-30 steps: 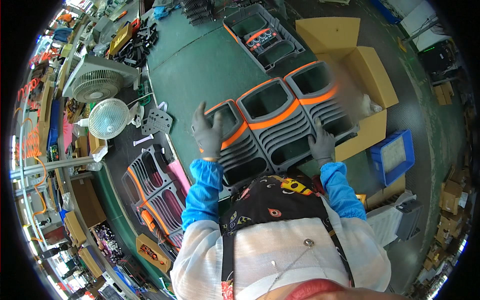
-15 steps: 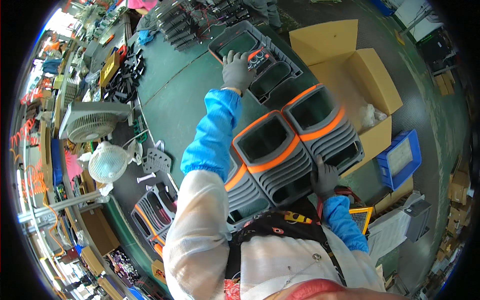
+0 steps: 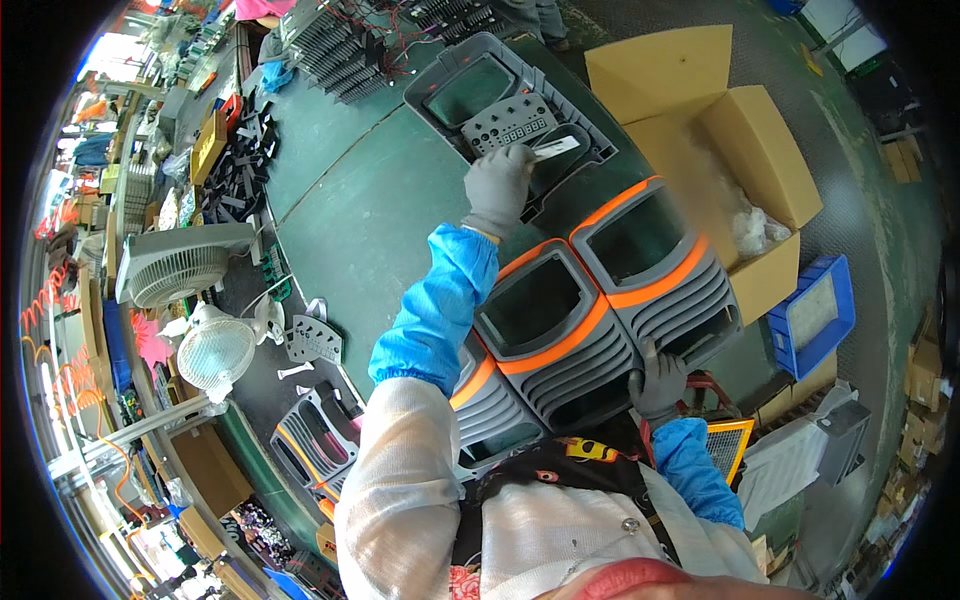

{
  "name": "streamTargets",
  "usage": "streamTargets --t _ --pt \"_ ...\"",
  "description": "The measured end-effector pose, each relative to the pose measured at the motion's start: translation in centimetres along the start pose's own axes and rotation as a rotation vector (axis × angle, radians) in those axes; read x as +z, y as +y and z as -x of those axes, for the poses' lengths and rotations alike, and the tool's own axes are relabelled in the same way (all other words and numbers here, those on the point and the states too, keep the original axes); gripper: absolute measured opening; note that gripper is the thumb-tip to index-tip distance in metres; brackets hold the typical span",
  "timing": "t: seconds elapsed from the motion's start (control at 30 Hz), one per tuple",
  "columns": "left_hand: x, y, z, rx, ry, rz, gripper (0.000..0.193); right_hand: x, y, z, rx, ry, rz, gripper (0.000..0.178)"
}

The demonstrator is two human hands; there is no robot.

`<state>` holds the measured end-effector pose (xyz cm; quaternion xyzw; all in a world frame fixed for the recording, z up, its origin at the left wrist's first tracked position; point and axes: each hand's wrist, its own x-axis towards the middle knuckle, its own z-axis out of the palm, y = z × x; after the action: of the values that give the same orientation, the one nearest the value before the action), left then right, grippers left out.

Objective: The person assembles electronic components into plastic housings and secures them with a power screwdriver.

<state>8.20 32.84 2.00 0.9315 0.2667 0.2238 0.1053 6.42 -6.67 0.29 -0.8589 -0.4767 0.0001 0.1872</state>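
Observation:
A thin whitish strip (image 3: 557, 148) sticks out of my closed left hand (image 3: 500, 188), gloved in grey; the strip's exact kind does not show. Beyond that hand, a dark grey plastic housing (image 3: 438, 72) lies flat on the bench. A grey control panel (image 3: 508, 122) with rows of small holes or buttons rests across the housing's middle. Closer to me stand stacks of grey frames with orange trim, a middle stack (image 3: 552, 350) and a right stack (image 3: 672, 292). My right hand (image 3: 657, 384), also gloved, touches the right stack's near edge, fingers partly spread.
An open cardboard box (image 3: 775, 150) stands right of the green bench (image 3: 345, 190), with a blue bin (image 3: 812, 318) nearby. At left are two fans (image 3: 216, 350), dark loose parts (image 3: 245, 165) and another orange-trimmed housing (image 3: 318, 440). Black finned parts (image 3: 335, 50) are piled at the back.
My left hand has drawn back toward me from the housing's far part and now holds the whitish strip. The control panel now shows face up in the housing. My right hand stays by the stack.

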Motion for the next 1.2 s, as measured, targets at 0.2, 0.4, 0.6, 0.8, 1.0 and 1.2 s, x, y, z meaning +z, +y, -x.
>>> streamTargets --t 0.2,0.4,0.6,0.8,1.0,1.2 --pt "-2.0 -0.6 -3.4 -0.103 -0.064 0.114 0.024 0.0 0.3 0.3 0.013 -0.018 0.009 0.065" --pt "0.3 -5.7 -10.9 -0.214 -0.619 -0.152 0.030 -0.4 -0.3 -0.2 -0.007 -0.002 -0.024 0.065" --pt "0.0 -3.1 -10.0 -0.229 -0.621 -0.169 0.042 0.0 -0.1 -0.1 -0.016 0.041 -0.034 0.064" --pt "-2.1 -2.4 -6.5 -0.146 -0.320 0.033 0.044 -0.2 0.2 0.1 0.013 -0.023 -0.009 0.062" --pt "-7.1 -7.4 -1.4 -0.498 0.339 0.977 0.045 0.0 0.1 0.1 -0.036 0.004 -0.011 0.060" --pt "-11.4 -14.5 10.5 -0.741 0.412 1.159 0.049 1.2 0.6 0.3 -0.051 0.038 -0.028 0.055"
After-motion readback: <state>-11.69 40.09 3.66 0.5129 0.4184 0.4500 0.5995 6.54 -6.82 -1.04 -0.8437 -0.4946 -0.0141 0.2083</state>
